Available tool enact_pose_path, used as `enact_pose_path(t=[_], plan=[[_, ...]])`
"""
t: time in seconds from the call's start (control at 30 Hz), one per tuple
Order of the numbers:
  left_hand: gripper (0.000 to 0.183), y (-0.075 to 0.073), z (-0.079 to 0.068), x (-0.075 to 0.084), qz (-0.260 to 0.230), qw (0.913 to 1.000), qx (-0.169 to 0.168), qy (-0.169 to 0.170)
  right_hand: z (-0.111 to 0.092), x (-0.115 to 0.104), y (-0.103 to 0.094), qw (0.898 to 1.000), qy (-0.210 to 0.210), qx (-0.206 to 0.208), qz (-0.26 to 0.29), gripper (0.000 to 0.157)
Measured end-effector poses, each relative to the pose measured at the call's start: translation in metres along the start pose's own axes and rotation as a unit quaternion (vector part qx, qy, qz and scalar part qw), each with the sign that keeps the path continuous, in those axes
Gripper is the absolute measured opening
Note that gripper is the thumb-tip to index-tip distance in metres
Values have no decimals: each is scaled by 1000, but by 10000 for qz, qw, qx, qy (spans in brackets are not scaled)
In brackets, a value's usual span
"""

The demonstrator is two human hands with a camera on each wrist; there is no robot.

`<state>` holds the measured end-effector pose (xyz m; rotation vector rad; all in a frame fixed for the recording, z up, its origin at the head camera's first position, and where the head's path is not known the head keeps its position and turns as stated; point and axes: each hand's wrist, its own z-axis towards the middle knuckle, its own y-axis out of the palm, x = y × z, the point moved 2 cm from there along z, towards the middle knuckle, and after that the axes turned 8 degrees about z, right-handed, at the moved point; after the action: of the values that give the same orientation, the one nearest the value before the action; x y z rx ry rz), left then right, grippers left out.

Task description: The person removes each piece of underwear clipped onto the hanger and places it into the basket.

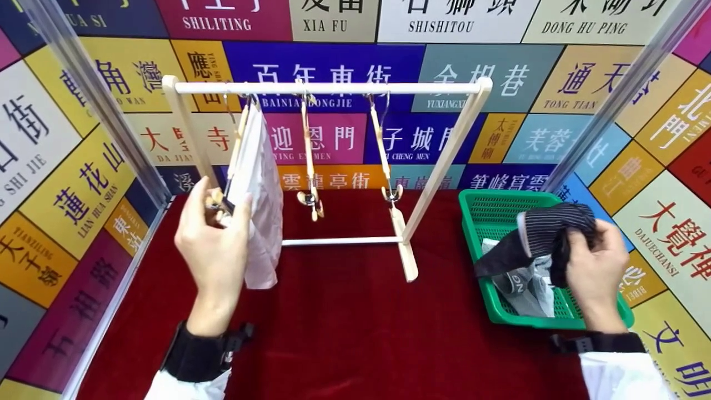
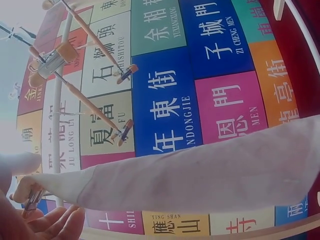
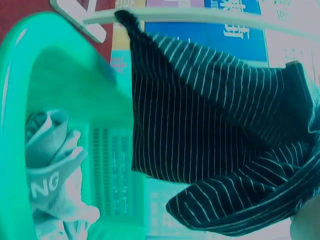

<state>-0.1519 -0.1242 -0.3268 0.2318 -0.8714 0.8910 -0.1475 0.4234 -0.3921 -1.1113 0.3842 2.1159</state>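
Note:
A pale pink cloth hangs from the leftmost clip hanger on a small wooden rack. My left hand is at that hanger's lower clip, with thumb and fingers spread apart around it; the left wrist view shows a gap between thumb and clip. Over the green basket, my right hand grips a dark pinstriped cloth. Its folded, striped fabric fills much of the right wrist view and hides most of the fingers there.
Two more clip hangers, a middle one and a right one, hang from the rack's top bar. Grey cloth with white letters lies in the basket. Lettered panels stand behind the dark red tabletop.

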Motion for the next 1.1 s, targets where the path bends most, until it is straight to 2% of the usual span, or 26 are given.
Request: enact_pose_path(t=[0.13,0.2,0.4,0.7,0.83,0.97,1.1], plan=[[58,0,0,-1,-3,10000,-10,-30,6,12,-7,9998,58,181,-17,17],[58,-1,0,-1,14,10000,-3,-39,8,19,-11,9994,269,166,-151,21],[57,0,0,-2,41,10000,-40,-29,8,27,-17,9938,895,-336,-568,40],[54,-2,4,-2,142,9999,-35,23,-5,22,-13,9871,926,-870,-975,43],[52,-1,7,0,191,9998,-75,37,-14,17,-7,9858,634,-1165,-1031,44],[50,0,11,1,239,9996,-158,53,-22,11,0,9860,-8,-1390,-918,42],[49,2,14,0,296,9993,-205,76,-31,6,7,9846,-458,-1546,-678,40]])
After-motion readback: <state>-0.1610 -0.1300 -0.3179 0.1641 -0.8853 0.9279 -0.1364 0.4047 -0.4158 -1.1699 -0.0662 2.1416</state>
